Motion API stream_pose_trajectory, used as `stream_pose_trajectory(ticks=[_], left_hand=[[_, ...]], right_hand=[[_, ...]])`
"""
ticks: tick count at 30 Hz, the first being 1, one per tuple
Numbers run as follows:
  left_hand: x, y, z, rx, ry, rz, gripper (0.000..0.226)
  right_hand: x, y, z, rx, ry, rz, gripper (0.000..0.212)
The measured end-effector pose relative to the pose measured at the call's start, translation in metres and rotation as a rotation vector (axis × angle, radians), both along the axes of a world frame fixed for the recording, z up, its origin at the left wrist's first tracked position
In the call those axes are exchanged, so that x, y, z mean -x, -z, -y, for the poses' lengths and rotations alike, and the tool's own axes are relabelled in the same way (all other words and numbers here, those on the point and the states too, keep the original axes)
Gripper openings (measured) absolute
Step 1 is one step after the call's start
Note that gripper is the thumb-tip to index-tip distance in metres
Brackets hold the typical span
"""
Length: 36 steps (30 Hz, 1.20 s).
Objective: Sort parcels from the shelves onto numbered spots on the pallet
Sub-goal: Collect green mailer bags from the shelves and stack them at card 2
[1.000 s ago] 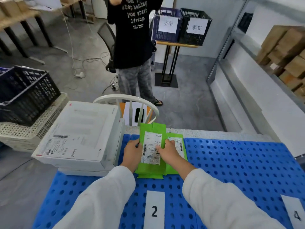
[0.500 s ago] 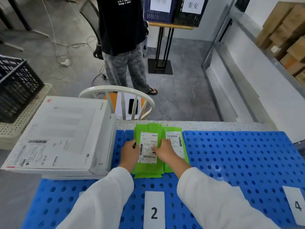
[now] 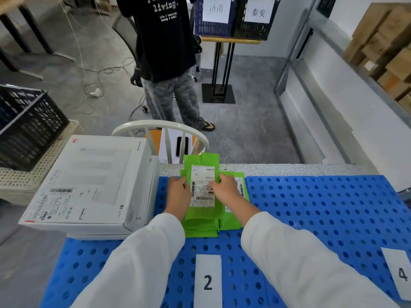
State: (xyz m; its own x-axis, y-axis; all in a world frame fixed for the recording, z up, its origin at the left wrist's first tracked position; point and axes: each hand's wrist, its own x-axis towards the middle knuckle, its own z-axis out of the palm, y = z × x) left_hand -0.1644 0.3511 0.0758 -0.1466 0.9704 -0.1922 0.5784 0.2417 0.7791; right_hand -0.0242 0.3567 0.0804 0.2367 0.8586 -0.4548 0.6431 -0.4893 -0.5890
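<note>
The pallet (image 3: 322, 207) is blue plastic, smooth with a slight sheen. The parcels (image 3: 200, 225) look like matt green film, creased, with white paper labels (image 3: 202, 185). The box (image 3: 93, 174) is smooth white card; the sleeves (image 3: 138, 263) are soft white cloth.

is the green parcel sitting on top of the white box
No, the green parcel lies on the blue pallet beside the white box, held by the left hand and right hand.

Bright, even light; edges warped
</note>
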Motion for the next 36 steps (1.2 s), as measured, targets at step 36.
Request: stream_pose_trajectory(ticks=[36], left_hand=[[-0.079,-0.039,-0.022,-0.159,0.563,-0.403,0.060]], right_hand=[[-0.108,-0.048,0.020,-0.182,-0.260,0.304,0.053]])
